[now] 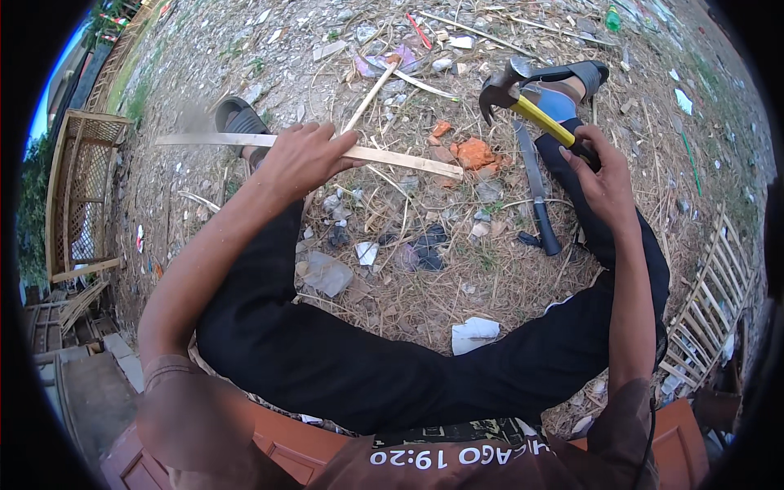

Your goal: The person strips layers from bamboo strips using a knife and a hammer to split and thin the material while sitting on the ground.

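Observation:
My left hand (298, 159) is closed around a flat, pale wooden strip (408, 161), which reaches out on both sides of the fist. Another thin strip (369, 98) slants away beyond it and seems to meet or pass under it; the hand hides part of that spot. On the right, my right hand (604, 181) grips a claw hammer (545, 119) by the black end of its yellow handle, with the metal head raised toward the far side. A long-bladed knife (532, 175) with a black handle lies on the ground just left of my right hand.
Orange broken brick (475, 153) lies between my feet. Plastic scraps (327, 273), a white piece (474, 335) and dry straw litter the ground. A latticed wooden frame (86, 192) stands at left, a slatted bamboo rack (712, 298) at right. A green bottle (612, 19) lies far off.

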Demonstrator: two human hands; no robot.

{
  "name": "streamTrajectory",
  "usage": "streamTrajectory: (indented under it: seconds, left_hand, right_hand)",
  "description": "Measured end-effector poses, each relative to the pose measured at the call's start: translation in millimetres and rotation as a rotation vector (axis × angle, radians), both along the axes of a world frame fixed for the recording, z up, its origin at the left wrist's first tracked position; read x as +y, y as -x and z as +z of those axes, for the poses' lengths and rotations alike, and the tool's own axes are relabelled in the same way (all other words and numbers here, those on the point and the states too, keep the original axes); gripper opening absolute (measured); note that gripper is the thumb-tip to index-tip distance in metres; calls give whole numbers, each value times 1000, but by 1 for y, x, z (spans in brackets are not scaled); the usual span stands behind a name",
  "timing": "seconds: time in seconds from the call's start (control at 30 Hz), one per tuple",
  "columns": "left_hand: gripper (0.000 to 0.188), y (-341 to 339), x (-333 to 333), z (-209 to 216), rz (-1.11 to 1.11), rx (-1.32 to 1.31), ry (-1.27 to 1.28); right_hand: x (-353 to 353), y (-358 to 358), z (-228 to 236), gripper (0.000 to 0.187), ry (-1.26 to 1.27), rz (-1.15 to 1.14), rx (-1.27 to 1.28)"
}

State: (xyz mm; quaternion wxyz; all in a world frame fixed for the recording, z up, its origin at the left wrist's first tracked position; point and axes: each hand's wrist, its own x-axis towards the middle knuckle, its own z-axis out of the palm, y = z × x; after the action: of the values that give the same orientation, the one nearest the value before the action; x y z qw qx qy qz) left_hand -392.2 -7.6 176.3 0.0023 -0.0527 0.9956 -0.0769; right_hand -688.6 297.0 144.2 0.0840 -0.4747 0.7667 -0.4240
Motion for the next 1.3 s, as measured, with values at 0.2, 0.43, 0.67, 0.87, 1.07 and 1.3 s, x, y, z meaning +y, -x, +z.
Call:
streamTrajectory:
  seconds: [0.2, 0.43, 0.67, 0.87, 1.07, 1.3]
  left_hand:
    - [40, 58, 11, -79, 12, -57, 0]
    - [32, 92, 60, -127, 296, -124, -322]
    - [27, 78, 75, -138, 466, 139, -539]
    - [24, 53, 98, -150, 604, 359, -739]
    - [23, 42, 114, -149, 554, 337, -694]
    - [28, 24, 100, -143, 557, 291, -744]
  right_hand:
    - [19, -19, -52, 26, -276, -210, -341]
    - [19, -53, -72, 42, -211, -374, -852]
    - [-14, -60, -64, 48, -88, -372, -883]
    - [-20, -55, -48, 46, -155, -286, -1102]
    - [-24, -61, -35, 48, -264, -214, -1171]
    - [-18, -64, -23, 48, -330, -132, -1196]
